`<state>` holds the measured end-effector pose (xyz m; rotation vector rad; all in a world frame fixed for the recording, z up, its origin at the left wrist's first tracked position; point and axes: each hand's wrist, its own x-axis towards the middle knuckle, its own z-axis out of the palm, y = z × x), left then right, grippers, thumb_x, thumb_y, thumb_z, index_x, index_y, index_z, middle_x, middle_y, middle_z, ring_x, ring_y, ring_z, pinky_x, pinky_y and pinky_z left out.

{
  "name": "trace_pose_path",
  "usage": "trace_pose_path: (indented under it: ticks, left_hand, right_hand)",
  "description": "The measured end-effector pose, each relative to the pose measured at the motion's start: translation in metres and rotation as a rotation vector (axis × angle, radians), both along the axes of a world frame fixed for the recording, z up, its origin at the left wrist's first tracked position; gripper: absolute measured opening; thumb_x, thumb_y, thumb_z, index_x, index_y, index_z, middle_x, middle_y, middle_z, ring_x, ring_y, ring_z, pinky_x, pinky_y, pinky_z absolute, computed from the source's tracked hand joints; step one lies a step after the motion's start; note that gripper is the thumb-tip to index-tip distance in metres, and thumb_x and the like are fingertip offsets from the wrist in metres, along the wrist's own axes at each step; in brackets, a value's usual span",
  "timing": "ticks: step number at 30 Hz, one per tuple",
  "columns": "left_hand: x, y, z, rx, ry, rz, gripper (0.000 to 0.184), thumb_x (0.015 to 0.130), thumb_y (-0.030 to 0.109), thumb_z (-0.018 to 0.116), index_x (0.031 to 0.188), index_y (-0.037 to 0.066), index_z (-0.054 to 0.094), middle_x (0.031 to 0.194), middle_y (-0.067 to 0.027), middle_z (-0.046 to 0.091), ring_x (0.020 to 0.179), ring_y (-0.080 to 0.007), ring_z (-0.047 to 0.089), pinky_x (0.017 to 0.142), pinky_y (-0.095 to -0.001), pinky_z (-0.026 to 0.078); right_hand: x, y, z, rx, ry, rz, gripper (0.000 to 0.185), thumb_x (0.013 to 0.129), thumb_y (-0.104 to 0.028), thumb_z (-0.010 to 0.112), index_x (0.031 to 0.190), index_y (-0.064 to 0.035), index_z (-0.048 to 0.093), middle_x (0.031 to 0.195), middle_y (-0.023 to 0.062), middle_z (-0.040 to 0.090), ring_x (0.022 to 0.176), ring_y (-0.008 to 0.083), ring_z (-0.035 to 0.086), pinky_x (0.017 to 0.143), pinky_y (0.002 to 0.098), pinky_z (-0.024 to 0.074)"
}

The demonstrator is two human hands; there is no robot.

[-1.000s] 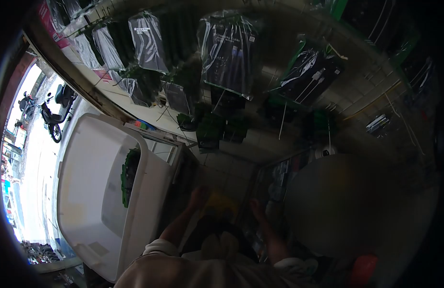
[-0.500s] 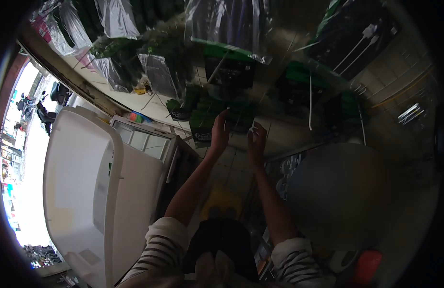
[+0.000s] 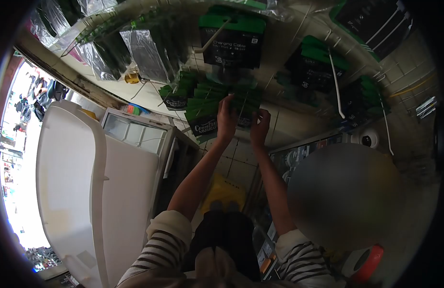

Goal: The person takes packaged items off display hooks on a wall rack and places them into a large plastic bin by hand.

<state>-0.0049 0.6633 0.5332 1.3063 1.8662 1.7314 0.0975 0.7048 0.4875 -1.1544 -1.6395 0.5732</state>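
Observation:
Green-and-black packets point(image 3: 203, 117) with "Country Music" lettering hang in overlapping rows in front of me. My left hand point(image 3: 226, 122) is among them, its fingers closed at the edge of a green-and-black packet. Just to its right, my right hand point(image 3: 260, 128) is raised with thumb and fingers curled together in a pinch by the same row. Whatever lies between those fingertips is too dark and small to make out. Above both hands hangs a black and green charging cable pack point(image 3: 233, 42) on a white hook point(image 3: 213, 38).
Clear plastic-wrapped packs point(image 3: 147, 53) hang at upper left, and more cable packs point(image 3: 315, 67) at right. A large white plastic panel point(image 3: 68, 187) and a glass-topped case point(image 3: 135, 134) stand on the left. A display counter point(image 3: 294, 158) lies right; a yellow thing point(image 3: 224, 192) is by my feet.
The view has shifted, so the upper hanging packs sit higher and show more clearly. Both hands stay at the green packets; my right hand has moved slightly right relative to the left.

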Motion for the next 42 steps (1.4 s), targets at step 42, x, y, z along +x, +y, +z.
trace_pose_path:
  ticks: [42]
  left_hand:
    - [-0.002, -0.254, 0.258, 0.056, -0.195, 0.215, 0.05, 0.076, 0.003, 0.058, 0.119, 0.003, 0.034, 0.108, -0.0159, 0.05, 0.1, -0.0215, 0.05, 0.083, -0.0314, 0.039]
  right_hand:
    - [-0.034, -0.201, 0.331, -0.309, 0.566, 0.64, 0.022, 0.087, -0.012, 0.047, 0.105, -0.001, 0.041, 0.097, 0.0059, 0.048, 0.093, 0.0114, 0.044, 0.082, 0.0248, 0.0339]
